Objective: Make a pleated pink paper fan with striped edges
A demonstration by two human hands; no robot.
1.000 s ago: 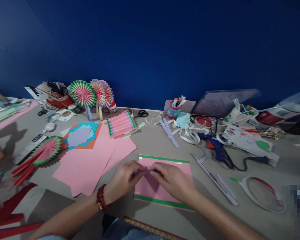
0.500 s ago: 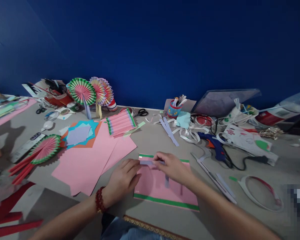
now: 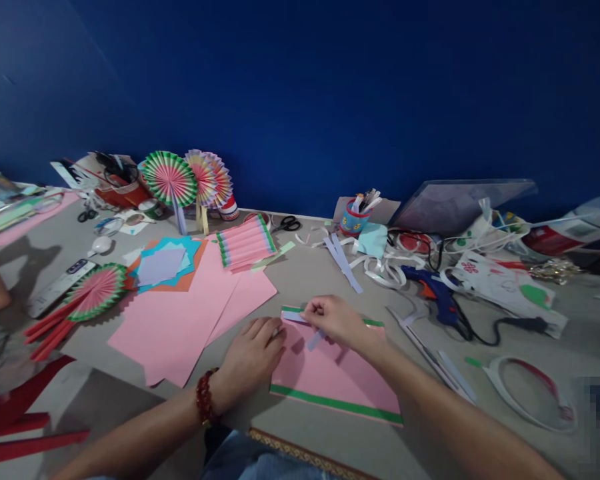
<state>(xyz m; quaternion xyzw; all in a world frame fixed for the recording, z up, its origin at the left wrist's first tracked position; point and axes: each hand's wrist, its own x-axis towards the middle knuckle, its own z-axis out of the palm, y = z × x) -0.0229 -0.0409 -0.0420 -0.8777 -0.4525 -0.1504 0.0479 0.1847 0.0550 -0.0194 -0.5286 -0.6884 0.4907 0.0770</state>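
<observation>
Shifted since the earlier frame: lavender paper strip [image 3: 293,317], one end then at the left fingertips, now clear of them and up against the far green band [image 3: 373,323] of the pink sheet [image 3: 330,383]. Strip: located at the sheet's far left corner; long axis left to right, dipping slightly rightward, about parallel to that band; outer end toward the sheet's left edge, other end under the right fingers. Second lavender length [image 3: 316,340]: below the right fingers, slanting down to the left; whether part of the same strip cannot be told. Right hand [image 3: 336,320]: thumb and fingers pinched on the strip. Left hand [image 3: 254,350]: palm down, fingers loosely extended over the sheet's left edge, released. Sheet: flat on the grey table [image 3: 300,287], long axis left to right, near edge lined by a second green band [image 3: 335,404] and sloping down to the right. Room, far side: bare tabletop up to loose lavender strips [image 3: 343,263] and a pleated pink piece [image 3: 247,243]. Left: narrow gap to stacked pink paper [image 3: 175,327]. Right: bare margin, partly under the right forearm, before a slim grey tool [image 3: 430,350]. Near side: bare tabletop to the person's lap.
</observation>
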